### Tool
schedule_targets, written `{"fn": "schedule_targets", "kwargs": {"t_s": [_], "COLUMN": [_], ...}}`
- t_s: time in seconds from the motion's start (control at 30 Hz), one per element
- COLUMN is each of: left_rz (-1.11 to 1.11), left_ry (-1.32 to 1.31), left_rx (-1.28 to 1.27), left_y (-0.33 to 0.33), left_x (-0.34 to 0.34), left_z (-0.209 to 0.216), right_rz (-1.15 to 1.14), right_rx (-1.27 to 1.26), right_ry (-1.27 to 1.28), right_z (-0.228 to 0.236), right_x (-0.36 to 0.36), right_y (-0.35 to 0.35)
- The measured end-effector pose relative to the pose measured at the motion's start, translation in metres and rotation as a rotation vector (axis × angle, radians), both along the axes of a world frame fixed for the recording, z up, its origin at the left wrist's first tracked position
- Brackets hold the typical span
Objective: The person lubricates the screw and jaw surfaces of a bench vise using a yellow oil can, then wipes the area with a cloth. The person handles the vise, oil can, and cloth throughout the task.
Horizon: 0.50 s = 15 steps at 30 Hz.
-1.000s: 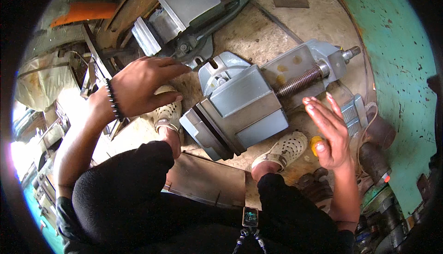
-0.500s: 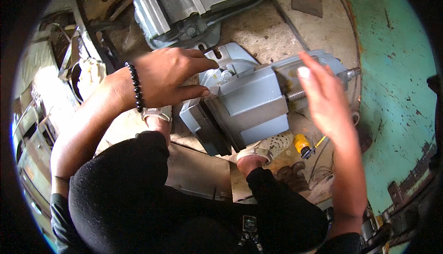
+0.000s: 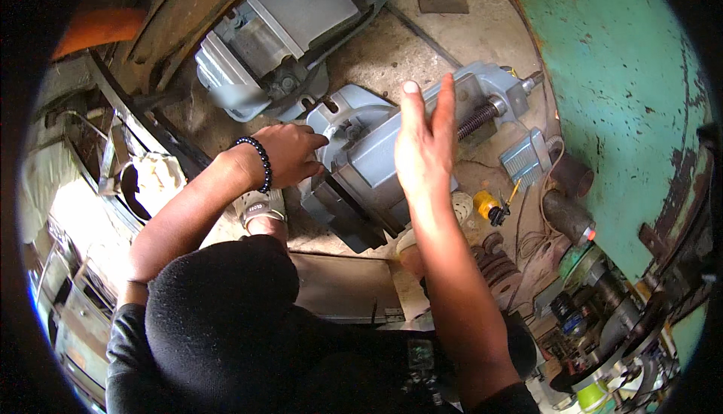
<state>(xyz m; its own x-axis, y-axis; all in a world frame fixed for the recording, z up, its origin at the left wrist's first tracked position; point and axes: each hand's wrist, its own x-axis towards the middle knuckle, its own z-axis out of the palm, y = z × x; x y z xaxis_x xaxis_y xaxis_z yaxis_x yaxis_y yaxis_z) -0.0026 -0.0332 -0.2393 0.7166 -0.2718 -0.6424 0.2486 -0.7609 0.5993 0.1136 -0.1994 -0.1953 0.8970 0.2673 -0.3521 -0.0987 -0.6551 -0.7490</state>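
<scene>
A grey-blue machine vise [image 3: 373,143] lies on the floor in front of me, its dark jaws toward me and its screw [image 3: 480,118] running to the far right. My left hand [image 3: 290,154], a black bead bracelet at its wrist, is at the vise's left side. Its thumb and forefinger are apart, with nothing seen between them; whether they touch the metal I cannot tell. Above the vise body my right hand [image 3: 425,143] is raised, fingers stretched and spread, holding nothing. It hides part of the vise.
A second grey-blue vise [image 3: 305,11] stands beyond, at the upper left. A green metal panel [image 3: 617,113] rises on the right. Near it lie a yellow tool [image 3: 486,206], a ribbed grey piece [image 3: 526,159] and dark pipe pieces [image 3: 568,214]. My shoe [image 3: 263,207] is close to the jaws.
My right hand has moved left, from beside the screw to over the vise body. The view has shifted, showing more of the second vise and the clutter at right.
</scene>
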Motion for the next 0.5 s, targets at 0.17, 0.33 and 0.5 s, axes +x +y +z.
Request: {"fn": "schedule_targets", "kwargs": {"t_s": [0.17,0.33,0.5], "left_rz": [0.039,0.103,0.102], "left_ry": [-0.165,-0.270,-0.281], "left_rx": [-0.006,-0.085,-0.181], "left_y": [0.007,0.015,0.018], "left_x": [-0.005,-0.029,-0.038], "left_z": [0.003,0.003,0.013], "right_rz": [-0.004,-0.346,-0.349], "right_rx": [0.019,-0.045,-0.569], "right_ry": [-0.085,-0.048,-0.067], "right_z": [-0.014,-0.042,-0.066], "right_x": [0.004,0.008,0.018], "right_y": [0.032,0.061,0.078]}}
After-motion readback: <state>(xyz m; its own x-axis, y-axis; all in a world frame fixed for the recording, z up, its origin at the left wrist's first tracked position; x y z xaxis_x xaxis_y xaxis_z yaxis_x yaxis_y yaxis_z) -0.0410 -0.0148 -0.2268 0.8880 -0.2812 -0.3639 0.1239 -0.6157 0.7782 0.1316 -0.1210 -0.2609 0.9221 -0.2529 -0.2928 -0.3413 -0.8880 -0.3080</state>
